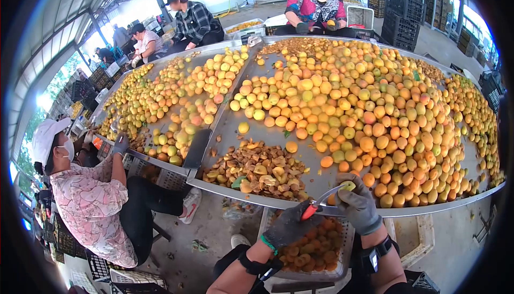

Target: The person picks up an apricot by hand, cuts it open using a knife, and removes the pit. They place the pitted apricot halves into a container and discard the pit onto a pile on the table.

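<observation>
Gloved in dark grey, my left hand (292,226) is closed on a knife with a red handle (309,211) and a curved metal blade. The blade reaches right to a small yellow-green fruit piece (347,186) pinched in the fingers of my right hand (360,204), also gloved. Both hands are over the near edge of the metal table (257,200). Below them stands a white crate (347,251) holding orange fruit halves. A heap of cut pieces and pits (262,171) lies on the table left of my hands, and a large pile of whole apricots (396,133) spreads beyond them.
A person in a pink patterned shirt (88,208) sits at the left beside a second fruit-covered tray (160,157). Across the table sits a person in a pink and black top (316,5); others sit at the far left. An off-white crate (425,240) is at the lower right; black crates (401,13) are stacked behind.
</observation>
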Motion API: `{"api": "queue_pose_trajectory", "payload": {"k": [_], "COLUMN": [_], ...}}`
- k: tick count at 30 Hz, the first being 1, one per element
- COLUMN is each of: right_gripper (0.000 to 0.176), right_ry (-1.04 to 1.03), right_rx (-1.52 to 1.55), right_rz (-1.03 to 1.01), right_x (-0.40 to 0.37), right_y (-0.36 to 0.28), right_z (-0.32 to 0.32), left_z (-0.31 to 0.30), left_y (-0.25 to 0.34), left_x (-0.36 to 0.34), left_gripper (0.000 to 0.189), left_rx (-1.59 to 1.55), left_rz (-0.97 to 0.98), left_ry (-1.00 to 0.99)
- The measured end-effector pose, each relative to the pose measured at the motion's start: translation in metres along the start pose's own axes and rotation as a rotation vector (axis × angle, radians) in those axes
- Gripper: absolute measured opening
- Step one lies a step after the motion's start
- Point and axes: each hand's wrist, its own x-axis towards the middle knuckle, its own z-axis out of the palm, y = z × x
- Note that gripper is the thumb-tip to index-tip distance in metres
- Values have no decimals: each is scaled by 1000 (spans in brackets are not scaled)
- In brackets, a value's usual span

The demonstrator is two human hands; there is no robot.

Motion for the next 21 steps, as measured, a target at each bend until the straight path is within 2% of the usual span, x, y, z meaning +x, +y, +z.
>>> {"api": "queue_pose_trajectory", "payload": {"k": [4, 6, 7, 8, 10, 11, 12, 13, 21], "right_gripper": [25, 33, 39, 39, 51, 52, 52, 52, 53], "right_ry": [32, 28, -37, -6, -135, -155, -145, -167, -165], "right_rx": [13, -32, -67, -70, -23, 75, 73, 69, 118], "right_rz": [17, 68, 96, 99, 84, 117, 115, 88, 98], "right_x": [-2, -3, -4, -4, -1, -3, -3, -2, -2], "right_y": [2, -4, -4, -3, -1, -4, -2, 1, -1], "right_z": [-2, 4, -1, -3, 1, 3, 1, -1, -2], "left_z": [7, 6, 6, 3, 1, 2, 1, -1, 1], "left_y": [-14, -11, -7, 3, 5, 2, 2, 5, 8], "left_x": [2, 1, 0, -2, -2, -2, -2, -4, -4], "left_gripper": [41, 38, 38, 38, 37, 38, 40, 39, 38], "left_rx": [-106, -147, -156, -91, -29, -35, -38, 87, 187], "left_rz": [90, -42, -43, -46, -39, -15, 6, 15, 55], "left_ry": [68, 100, 70, 85, 79, 79, 82, 78, 102]}}
